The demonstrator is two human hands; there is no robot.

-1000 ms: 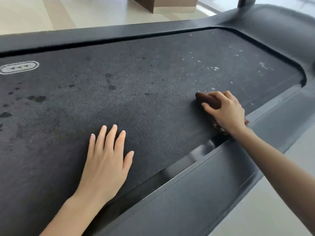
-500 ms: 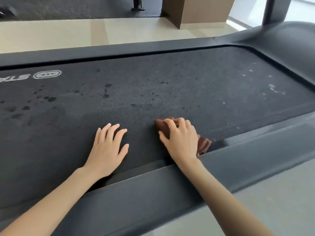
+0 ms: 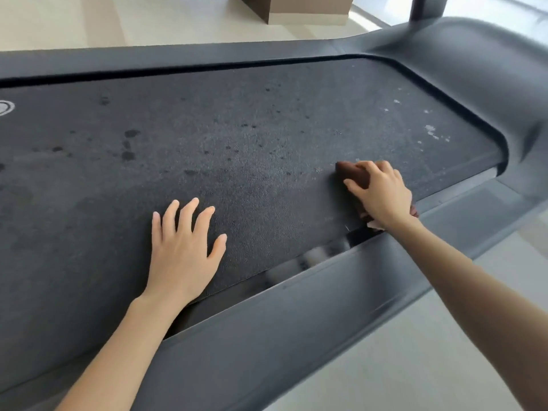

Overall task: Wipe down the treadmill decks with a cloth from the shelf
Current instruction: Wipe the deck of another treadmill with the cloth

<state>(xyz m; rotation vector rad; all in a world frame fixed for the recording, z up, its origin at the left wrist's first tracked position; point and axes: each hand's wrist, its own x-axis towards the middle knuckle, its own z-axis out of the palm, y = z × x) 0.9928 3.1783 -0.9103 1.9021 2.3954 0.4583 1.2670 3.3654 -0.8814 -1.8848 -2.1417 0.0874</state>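
Left hand [image 3: 182, 250]: flat, palm down on the treadmill belt [image 3: 267, 137], fingers straight and slightly spread, thumb out to the side. It holds nothing.

Right hand [image 3: 382, 197]: lies on the belt well to the right of the left hand and a little farther from the body. Its fingers are curled over a brown cloth [image 3: 353, 173], holding it against the belt. The cloth is mostly hidden under the palm. One end shows beyond the fingertips and thumb, and a small edge shows beside the wrist.

Near side rail [image 3: 296, 321]: dark grey, runs under both forearms. A narrow gap between rail and belt edge lies just behind the heels of both hands.

Belt surface: dark spots [image 3: 129, 143] sit beyond and to the left of the left hand, with smaller ones scattered between the two hands and farther out. White flecks [image 3: 430, 130] sit beyond the right hand, near the curved end of the deck. Part of a white oval logo [image 3: 4, 108] shows far to the left of the left hand.

Pale floor [image 3: 415, 366] lies under the right forearm, beside the rail.
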